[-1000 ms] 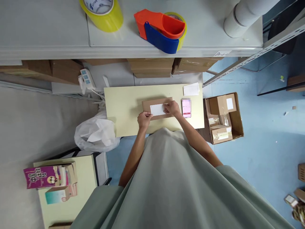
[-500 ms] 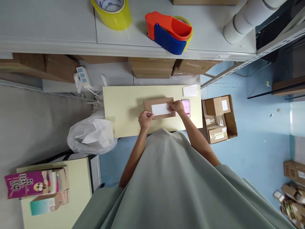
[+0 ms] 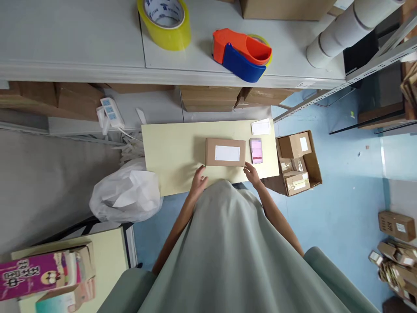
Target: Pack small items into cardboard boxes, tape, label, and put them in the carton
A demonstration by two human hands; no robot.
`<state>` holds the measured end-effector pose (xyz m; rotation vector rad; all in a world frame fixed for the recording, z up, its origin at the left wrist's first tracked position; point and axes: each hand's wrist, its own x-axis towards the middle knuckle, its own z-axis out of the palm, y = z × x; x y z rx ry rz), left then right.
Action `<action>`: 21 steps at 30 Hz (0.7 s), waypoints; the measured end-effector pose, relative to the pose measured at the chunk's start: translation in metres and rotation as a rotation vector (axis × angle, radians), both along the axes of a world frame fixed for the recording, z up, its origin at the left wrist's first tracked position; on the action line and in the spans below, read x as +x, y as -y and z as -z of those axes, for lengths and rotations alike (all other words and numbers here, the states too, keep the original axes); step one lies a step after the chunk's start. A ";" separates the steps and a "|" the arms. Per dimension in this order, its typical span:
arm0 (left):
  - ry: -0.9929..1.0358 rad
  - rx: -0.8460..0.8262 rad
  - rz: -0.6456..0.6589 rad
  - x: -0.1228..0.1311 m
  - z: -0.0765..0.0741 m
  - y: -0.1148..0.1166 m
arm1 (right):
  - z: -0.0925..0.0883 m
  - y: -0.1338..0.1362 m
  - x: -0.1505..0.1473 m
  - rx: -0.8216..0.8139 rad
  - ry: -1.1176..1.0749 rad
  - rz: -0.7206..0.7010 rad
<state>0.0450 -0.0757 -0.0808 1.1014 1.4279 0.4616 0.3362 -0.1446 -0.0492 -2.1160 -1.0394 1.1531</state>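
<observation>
A brown cardboard parcel (image 3: 211,152) with a white label (image 3: 227,153) lies flat on the pale yellow table (image 3: 172,152). My left hand (image 3: 199,179) rests near the table's front edge, just below the parcel's left corner, fingers stretched out and holding nothing. My right hand (image 3: 251,173) hovers below the parcel's right corner, fingers apart and empty. Neither hand touches the parcel. A pink phone (image 3: 256,150) lies right of the parcel, and a white slip of paper (image 3: 261,127) sits at the far right corner.
An open carton (image 3: 317,163) of small parcels stands on the blue floor at the right. A white plastic bag (image 3: 125,195) sits left of the table. The shelf above holds a yellow tape roll (image 3: 165,19) and an orange-blue tape dispenser (image 3: 241,53).
Both hands have let go of the parcel and label and drawn back toward the table's front edge. The parcel now lies untouched, slightly further right.
</observation>
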 end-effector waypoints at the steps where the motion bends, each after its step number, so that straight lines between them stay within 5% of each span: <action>1: -0.012 0.047 0.062 -0.001 -0.003 0.002 | -0.003 0.002 -0.005 0.006 -0.022 0.026; 6: -0.074 0.335 0.220 -0.005 -0.035 -0.006 | -0.030 0.013 -0.018 0.096 -0.113 0.167; 12: -0.040 0.360 0.205 0.002 -0.078 -0.023 | -0.051 0.030 -0.009 0.159 -0.112 0.332; 17: 0.046 0.147 0.095 0.019 -0.065 -0.016 | -0.040 0.038 -0.009 0.080 -0.140 0.386; 21: -0.027 0.121 -0.011 0.024 -0.052 -0.006 | -0.034 0.039 -0.008 0.120 -0.180 0.289</action>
